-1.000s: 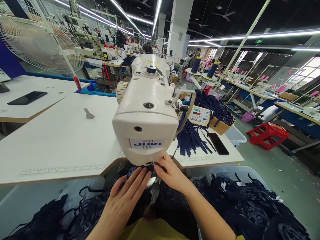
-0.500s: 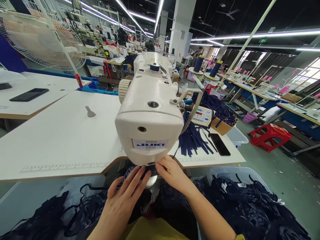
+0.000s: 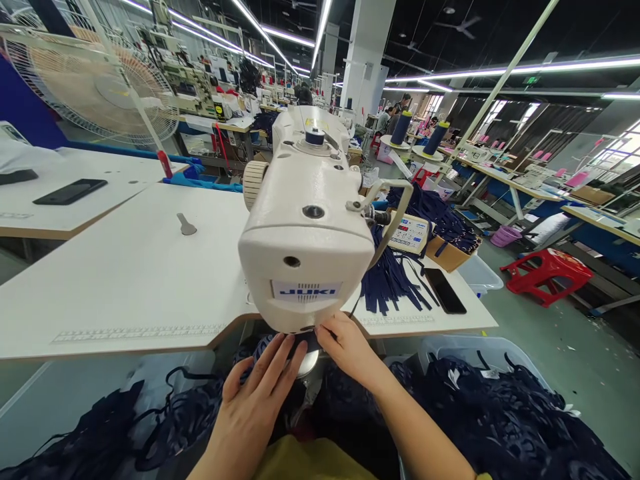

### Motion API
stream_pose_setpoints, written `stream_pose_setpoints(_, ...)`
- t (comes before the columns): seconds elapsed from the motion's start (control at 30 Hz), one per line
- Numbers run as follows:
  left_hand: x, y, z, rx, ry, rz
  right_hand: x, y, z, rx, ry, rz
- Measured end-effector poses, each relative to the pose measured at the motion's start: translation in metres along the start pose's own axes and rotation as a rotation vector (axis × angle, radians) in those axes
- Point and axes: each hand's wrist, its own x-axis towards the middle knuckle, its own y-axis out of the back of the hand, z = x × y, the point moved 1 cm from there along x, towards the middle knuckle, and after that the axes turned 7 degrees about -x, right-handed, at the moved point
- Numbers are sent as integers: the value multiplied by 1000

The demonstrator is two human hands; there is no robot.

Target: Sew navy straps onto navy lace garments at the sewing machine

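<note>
Navy cloth (image 3: 312,341) looks only part-sewn under the sewing machine (image 3: 305,233), left hand (image 3: 259,392) flat on it, can't tell the right hand (image 3: 346,345) grip.

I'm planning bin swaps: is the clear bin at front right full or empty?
Full: dark fabric is heaped in the bin, covering part of its rim.

Garment workshop with sewing machines (image 3: 307,243)
</note>
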Motion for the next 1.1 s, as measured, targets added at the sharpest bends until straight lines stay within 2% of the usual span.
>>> stream_pose_setpoints(0.2,0,3,0,10,12,-84,1,-2,3,7,-2,2)
stream_pose_setpoints(0.43,-2,0,1,-23,26,-17,0,-3,1,9,-20,-9)
stream_pose_setpoints(0.57,-6,-3,-1,-59,73,-26,-1,-6,0,4,-19,4)
stream_pose_setpoints(0.8,-10,-7,-5,-101,55,32,-3,-9,0,20,-26,1)
stream_pose_setpoints(1.1,-15,-12,-4,-95,28,10,-7,-5,-6,8,-37,37)
